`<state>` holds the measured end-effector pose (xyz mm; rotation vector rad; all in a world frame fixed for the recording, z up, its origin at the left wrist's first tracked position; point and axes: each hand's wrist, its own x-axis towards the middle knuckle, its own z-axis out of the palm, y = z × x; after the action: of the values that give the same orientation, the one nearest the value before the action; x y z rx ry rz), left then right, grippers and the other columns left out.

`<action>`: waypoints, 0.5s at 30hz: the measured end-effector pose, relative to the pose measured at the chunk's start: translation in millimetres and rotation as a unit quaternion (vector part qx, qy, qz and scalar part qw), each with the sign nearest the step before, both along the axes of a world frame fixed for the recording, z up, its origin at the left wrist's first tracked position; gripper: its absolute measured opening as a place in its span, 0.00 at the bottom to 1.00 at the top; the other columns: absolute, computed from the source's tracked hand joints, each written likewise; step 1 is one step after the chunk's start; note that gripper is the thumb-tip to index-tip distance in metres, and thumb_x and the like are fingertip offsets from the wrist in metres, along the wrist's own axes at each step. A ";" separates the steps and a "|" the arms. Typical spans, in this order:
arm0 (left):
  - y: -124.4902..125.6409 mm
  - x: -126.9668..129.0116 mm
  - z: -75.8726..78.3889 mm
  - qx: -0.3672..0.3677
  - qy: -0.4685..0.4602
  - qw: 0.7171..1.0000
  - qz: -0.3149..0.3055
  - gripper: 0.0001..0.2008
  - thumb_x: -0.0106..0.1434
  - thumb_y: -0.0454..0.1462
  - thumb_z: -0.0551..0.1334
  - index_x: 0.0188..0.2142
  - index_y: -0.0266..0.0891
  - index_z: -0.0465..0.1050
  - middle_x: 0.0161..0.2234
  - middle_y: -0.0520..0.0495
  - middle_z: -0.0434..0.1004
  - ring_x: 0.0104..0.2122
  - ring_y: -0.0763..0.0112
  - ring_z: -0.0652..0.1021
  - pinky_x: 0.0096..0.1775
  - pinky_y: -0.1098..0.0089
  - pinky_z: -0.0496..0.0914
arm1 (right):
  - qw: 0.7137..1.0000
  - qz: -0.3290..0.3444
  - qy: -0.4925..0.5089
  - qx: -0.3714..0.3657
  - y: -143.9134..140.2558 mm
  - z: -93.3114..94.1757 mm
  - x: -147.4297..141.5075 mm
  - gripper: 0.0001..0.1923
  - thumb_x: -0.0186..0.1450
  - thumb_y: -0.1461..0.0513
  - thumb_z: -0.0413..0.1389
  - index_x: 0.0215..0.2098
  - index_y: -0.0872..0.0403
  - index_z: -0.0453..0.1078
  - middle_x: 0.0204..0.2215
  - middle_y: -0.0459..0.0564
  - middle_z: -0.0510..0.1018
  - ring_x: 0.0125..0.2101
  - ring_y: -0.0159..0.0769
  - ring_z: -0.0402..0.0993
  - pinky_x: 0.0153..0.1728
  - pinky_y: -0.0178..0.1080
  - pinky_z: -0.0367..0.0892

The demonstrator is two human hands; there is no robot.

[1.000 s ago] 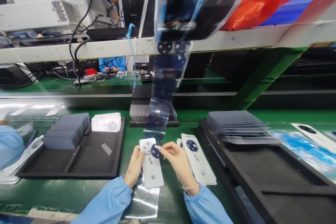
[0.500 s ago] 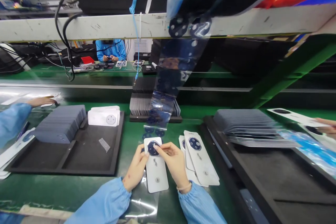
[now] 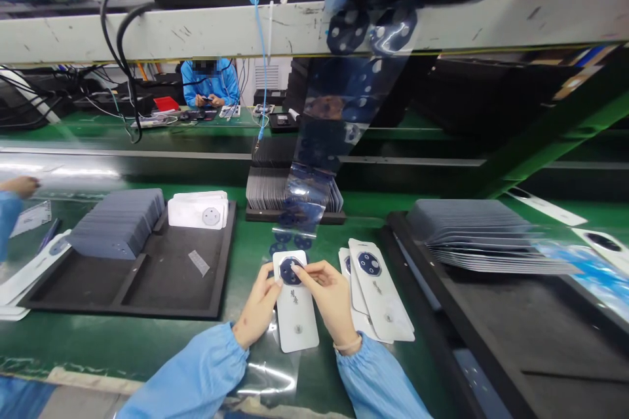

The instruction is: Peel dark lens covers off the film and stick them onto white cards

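A white phone back cover (image 3: 298, 317) with a dark octagonal camera film (image 3: 291, 270) at its top lies between my hands, tilted slightly. My left hand (image 3: 259, 301) grips its upper left edge between thumb and fingers. At the upper right edge, my right hand (image 3: 328, 291) is closed, its thumb reaching over the camera film and its fingertips partly hidden. Just right of that hand, several similar white back covers (image 3: 386, 301) overlap in a small pile. A hanging transparent strip of dark camera films (image 3: 307, 190) comes down behind the held cover.
To the left is a black divided tray (image 3: 171, 288) with grey panels (image 3: 118, 222) and white covers (image 3: 197, 211). A black tray (image 3: 472, 294) with stacked panels stands right. More upright panels (image 3: 268, 190) are behind. A co-worker's hand (image 3: 22, 186) shows far left; another person (image 3: 210, 84) sits opposite.
My hands stay on the cover, the right thumb still at the camera film. The co-worker's hand at left has moved farther left. The hand at the right edge has gone from view.
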<state>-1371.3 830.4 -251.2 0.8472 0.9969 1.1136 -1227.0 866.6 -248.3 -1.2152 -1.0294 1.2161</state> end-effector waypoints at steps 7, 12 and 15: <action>-0.7 0.6 -1.3 -0.004 -0.001 1.000 0.003 0.29 0.61 0.53 0.67 0.52 0.40 0.61 0.32 0.49 0.81 0.26 0.70 0.76 0.31 0.72 0.67 | 1.000 -0.004 -0.007 0.001 -0.1 1.1 -0.3 0.21 0.48 0.47 0.71 0.24 0.54 0.74 0.22 0.48 0.80 0.26 0.37 0.76 0.31 0.39 0.72; 0.2 0.1 -0.4 -0.005 0.004 1.000 0.001 0.29 0.61 0.54 0.66 0.52 0.39 0.61 0.33 0.48 0.82 0.26 0.71 0.77 0.31 0.72 0.68 | 1.000 0.001 -0.015 0.007 -0.4 -0.5 0.0 0.20 0.49 0.48 0.71 0.25 0.54 0.74 0.23 0.48 0.80 0.26 0.37 0.77 0.31 0.38 0.71; 0.1 -0.4 0.9 -0.003 0.007 1.000 -0.001 0.30 0.60 0.54 0.66 0.52 0.39 0.61 0.33 0.48 0.82 0.26 0.71 0.77 0.30 0.73 0.67 | 1.000 0.003 -0.026 0.012 -0.9 -2.8 0.1 0.20 0.50 0.47 0.70 0.25 0.54 0.73 0.23 0.48 0.80 0.26 0.37 0.77 0.31 0.39 0.72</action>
<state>-1371.7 830.5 -250.2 0.8514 1.0115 1.1035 -1226.9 865.7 -251.2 -1.2317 -1.0833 1.1781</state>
